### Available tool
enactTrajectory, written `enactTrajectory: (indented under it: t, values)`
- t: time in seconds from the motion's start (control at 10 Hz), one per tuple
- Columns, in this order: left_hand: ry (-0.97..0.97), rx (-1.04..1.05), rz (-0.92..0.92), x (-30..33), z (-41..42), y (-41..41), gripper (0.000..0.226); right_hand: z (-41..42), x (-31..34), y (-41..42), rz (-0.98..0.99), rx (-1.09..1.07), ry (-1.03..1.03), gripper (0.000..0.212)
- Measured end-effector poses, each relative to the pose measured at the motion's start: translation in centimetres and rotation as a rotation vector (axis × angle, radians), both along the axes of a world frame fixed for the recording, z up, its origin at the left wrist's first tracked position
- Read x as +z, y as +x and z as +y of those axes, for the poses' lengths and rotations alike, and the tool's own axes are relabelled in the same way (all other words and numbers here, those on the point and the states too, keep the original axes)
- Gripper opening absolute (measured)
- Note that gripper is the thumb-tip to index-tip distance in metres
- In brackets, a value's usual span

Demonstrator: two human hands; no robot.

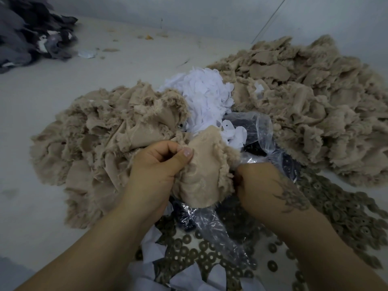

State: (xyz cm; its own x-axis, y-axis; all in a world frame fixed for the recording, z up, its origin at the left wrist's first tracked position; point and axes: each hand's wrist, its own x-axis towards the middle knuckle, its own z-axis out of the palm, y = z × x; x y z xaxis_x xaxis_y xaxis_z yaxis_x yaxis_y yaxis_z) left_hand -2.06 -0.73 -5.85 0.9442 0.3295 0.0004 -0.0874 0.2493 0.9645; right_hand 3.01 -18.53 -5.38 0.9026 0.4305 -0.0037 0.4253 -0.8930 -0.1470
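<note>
A beige furry fabric piece (pixel 204 173) with its smooth backing turned up sits between both hands at the centre. My left hand (pixel 156 166) pinches its left edge between thumb and curled fingers. My right hand (pixel 261 183) grips its right furry edge, fingertips hidden under the fabric. Below the piece lies a clear plastic bag (pixel 212 223) over dark small parts.
Beige fabric piles lie left (pixel 90 148) and right (pixel 310 106). White cloth scraps (pixel 206 97) are heaped behind. Several brown ring-shaped washers (pixel 212 253) cover the floor near me. Dark grey cloth (pixel 27 32) is piled at the far left. A wall runs behind.
</note>
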Motion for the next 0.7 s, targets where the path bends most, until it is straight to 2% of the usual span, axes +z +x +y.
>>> enactTrajectory:
  t: [0.1, 0.2, 0.3, 0.4, 0.5, 0.6, 0.7]
  values:
    - [-0.004, 0.005, 0.003, 0.1, -0.1, 0.0, 0.023, 0.1, -1.6, 0.4, -0.136, 0.023, 0.091, 0.026]
    - [-0.001, -0.006, -0.004, 0.0, -0.2, 0.0, 0.018, 0.2, -2.1, 0.7, -0.098, 0.023, 0.076, 0.041]
    - [-0.010, -0.045, -0.006, -0.1, -0.3, 0.1, 0.015, 0.1, -2.3, 0.9, -0.060, 0.083, 0.105, 0.082]
    - [-0.008, -0.080, -0.022, -0.2, -0.4, 0.1, 0.014, -0.2, -2.5, 1.4, -0.123, 0.081, 0.089, 0.072]
    - [0.005, -0.095, -0.030, -0.4, -0.5, 0.1, 0.012, -0.3, -2.8, 1.6, -0.163, 0.034, 0.088, 0.044]
    - [0.003, -0.114, -0.038, -0.5, -0.7, 0.1, 0.010, -0.5, -2.0, 1.1, -0.091, 0.016, 0.122, 0.041]
    - [-0.003, -0.116, -0.036, -0.5, -0.7, 0.1, 0.013, -0.8, -0.6, 0.7, -0.071, 0.058, 0.258, 0.043]
